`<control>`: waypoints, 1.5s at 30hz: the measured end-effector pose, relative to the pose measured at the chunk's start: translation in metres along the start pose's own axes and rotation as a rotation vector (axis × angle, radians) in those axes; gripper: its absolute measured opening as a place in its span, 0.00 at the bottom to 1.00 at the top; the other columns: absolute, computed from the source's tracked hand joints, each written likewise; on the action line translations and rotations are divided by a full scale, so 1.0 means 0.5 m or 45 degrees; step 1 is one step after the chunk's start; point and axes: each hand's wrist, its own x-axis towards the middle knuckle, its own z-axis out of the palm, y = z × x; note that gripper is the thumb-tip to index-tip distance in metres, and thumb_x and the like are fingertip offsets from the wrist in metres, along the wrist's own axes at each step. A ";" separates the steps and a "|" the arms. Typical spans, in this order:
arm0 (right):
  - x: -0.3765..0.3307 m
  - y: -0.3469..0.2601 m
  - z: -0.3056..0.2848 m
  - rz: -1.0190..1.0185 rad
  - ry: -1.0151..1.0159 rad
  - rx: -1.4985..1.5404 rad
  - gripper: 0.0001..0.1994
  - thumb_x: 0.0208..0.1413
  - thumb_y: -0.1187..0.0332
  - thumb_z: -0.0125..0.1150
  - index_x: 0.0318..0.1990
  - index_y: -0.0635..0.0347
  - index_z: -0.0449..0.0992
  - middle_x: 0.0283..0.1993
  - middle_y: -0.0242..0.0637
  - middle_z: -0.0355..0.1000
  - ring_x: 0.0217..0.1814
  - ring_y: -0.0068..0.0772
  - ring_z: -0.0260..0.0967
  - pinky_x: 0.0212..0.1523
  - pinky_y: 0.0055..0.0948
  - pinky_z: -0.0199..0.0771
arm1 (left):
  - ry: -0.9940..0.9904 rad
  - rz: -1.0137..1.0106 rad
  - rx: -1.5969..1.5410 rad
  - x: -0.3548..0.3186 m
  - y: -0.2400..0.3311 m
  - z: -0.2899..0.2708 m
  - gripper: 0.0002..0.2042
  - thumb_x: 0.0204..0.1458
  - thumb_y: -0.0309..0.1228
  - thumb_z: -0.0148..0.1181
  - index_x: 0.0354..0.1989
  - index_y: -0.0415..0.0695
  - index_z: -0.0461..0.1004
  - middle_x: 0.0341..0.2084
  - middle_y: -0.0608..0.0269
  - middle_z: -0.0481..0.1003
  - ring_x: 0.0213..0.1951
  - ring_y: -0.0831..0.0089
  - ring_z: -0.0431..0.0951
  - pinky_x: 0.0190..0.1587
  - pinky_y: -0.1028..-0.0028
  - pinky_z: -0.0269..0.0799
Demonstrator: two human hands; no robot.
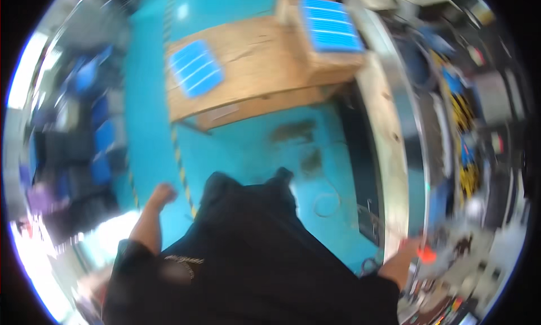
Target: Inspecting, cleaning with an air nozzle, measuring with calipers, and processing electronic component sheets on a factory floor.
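Observation:
My left hand point(164, 194) hangs to the left of my body over the teal floor, blurred by motion. Its fingers look curled into a loose fist, and nothing shows in it. My right hand point(410, 247) is out to the right, beside the edge of a workbench. A small bright orange-red thing point(427, 254) shows at its fingers, which look closed round it; blur hides what kind of thing it is. Neither hand touches the wooden table point(253, 49) ahead.
A blue ribbed tray point(196, 68) lies on the table's left part. Another blue ribbed tray point(331, 25) sits on a brown box point(332, 66) at its right. Along the right runs a long bench point(386, 133) with cluttered tools. Yellow-black floor tape point(181, 170) passes on the left, near stacked bins point(102, 136).

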 end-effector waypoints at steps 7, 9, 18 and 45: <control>-0.202 -0.236 0.042 -0.964 0.317 -0.277 0.21 0.61 0.47 0.51 0.52 0.50 0.73 0.34 0.32 0.77 0.32 0.40 0.74 0.31 0.39 0.75 | -0.153 -0.095 -0.583 0.158 0.092 0.091 0.08 0.59 0.33 0.55 0.43 0.45 0.69 0.45 0.59 0.76 0.49 0.63 0.75 0.49 0.60 0.72; -0.320 -0.158 0.285 -1.286 0.333 -0.640 0.20 0.61 0.48 0.54 0.52 0.51 0.74 0.38 0.35 0.78 0.34 0.35 0.75 0.28 0.36 0.75 | -0.056 -0.021 -0.632 0.226 0.189 0.043 0.09 0.59 0.33 0.55 0.44 0.46 0.69 0.46 0.59 0.76 0.50 0.63 0.75 0.51 0.59 0.71; -1.390 0.274 1.144 -1.327 -1.843 -2.230 0.21 0.58 0.55 0.59 0.47 0.65 0.74 0.40 0.52 0.74 0.47 0.50 0.73 0.49 0.45 0.70 | -0.029 -0.103 -1.543 0.675 0.363 0.066 0.21 0.56 0.37 0.57 0.56 0.43 0.66 0.57 0.56 0.67 0.61 0.59 0.64 0.59 0.58 0.64; -1.539 0.581 1.371 -1.441 -1.725 -2.835 0.24 0.59 0.47 0.56 0.38 0.65 0.77 0.41 0.52 0.77 0.47 0.53 0.75 0.47 0.47 0.74 | -0.147 -0.262 -1.253 0.720 0.454 0.043 0.02 0.58 0.29 0.54 0.34 0.50 0.67 0.23 0.72 0.66 0.24 0.80 0.66 0.25 0.76 0.62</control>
